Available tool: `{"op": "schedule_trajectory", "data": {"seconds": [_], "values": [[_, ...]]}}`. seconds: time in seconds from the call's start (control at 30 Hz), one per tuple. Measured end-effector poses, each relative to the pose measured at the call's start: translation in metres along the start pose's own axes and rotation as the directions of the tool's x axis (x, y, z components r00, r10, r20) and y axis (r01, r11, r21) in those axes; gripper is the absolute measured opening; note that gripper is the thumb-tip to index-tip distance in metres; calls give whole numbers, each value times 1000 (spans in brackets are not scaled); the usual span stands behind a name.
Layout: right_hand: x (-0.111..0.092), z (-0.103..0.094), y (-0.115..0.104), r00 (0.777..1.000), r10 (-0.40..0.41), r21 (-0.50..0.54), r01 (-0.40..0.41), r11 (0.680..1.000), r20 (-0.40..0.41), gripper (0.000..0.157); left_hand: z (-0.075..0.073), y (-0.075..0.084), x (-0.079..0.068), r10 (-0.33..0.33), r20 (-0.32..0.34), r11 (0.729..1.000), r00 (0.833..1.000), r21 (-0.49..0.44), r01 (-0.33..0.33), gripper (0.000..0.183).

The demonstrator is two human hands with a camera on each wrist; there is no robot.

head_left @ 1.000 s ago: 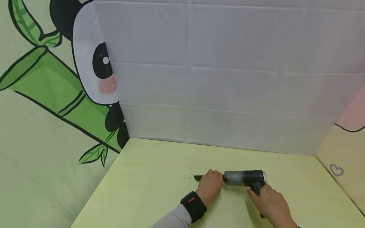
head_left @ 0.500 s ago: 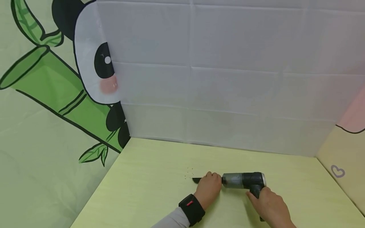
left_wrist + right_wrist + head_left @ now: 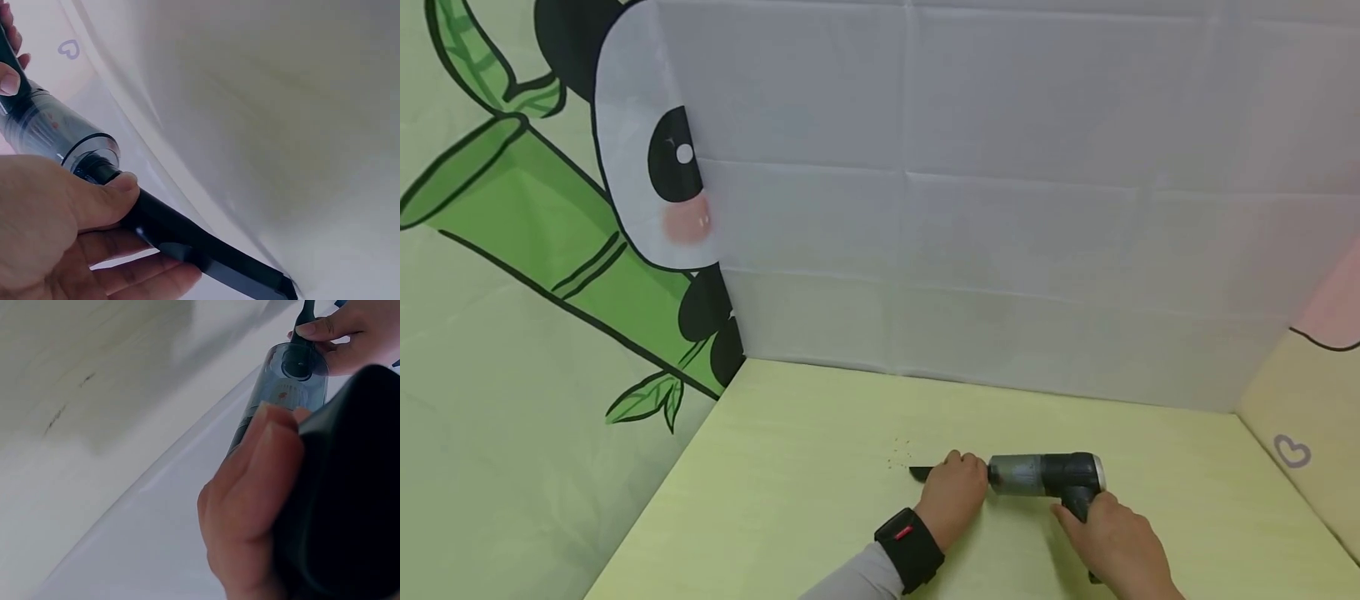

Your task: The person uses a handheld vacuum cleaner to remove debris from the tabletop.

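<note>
A handheld vacuum cleaner [image 3: 1017, 475] with a clear dust cup and a dark body lies level above the table, its nozzle aimed left. My right hand [image 3: 1122, 542] grips its handle [image 3: 1077, 498]. With thumb and fingers my left hand [image 3: 953, 496] holds the black crevice nozzle [image 3: 181, 234] just ahead of the dust cup [image 3: 69, 134]. The nozzle's slanted tip sticks out past the left hand. Small dark crumbs [image 3: 899, 453] are scattered on the table close to that tip. Some reddish bits show inside the clear cup in the right wrist view.
The pale yellow table [image 3: 805, 500] stretches out on both sides of the hands. A white sheet [image 3: 1000, 208] hangs along its back edge. Printed side walls, one with a panda and bamboo [image 3: 550, 225], border it left and right. A black band [image 3: 910, 550] circles the left wrist.
Both hands and the vacuum shift slightly down, then a little right, partly along with the camera view. The grip and the crumbs look much the same.
</note>
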State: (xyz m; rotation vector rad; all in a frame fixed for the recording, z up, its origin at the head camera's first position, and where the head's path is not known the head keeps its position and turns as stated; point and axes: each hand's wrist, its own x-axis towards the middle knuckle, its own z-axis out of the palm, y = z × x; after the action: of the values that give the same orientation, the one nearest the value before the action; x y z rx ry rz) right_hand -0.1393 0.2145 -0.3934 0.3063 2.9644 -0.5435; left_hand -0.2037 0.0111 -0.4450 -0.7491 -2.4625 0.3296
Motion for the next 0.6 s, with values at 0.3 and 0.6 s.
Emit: {"op": "schedule_trajectory", "data": {"seconds": [0.3,0.6], "values": [[22,-8,4,991,-78,2,78,997,-110,59,12,-1,29,-11,10,1000,1000,-4,11,8],[42,-12,-5,987,-99,0,100,995,-129,53,27,-8,47,-79,87,996,993,-41,83,10]]}}
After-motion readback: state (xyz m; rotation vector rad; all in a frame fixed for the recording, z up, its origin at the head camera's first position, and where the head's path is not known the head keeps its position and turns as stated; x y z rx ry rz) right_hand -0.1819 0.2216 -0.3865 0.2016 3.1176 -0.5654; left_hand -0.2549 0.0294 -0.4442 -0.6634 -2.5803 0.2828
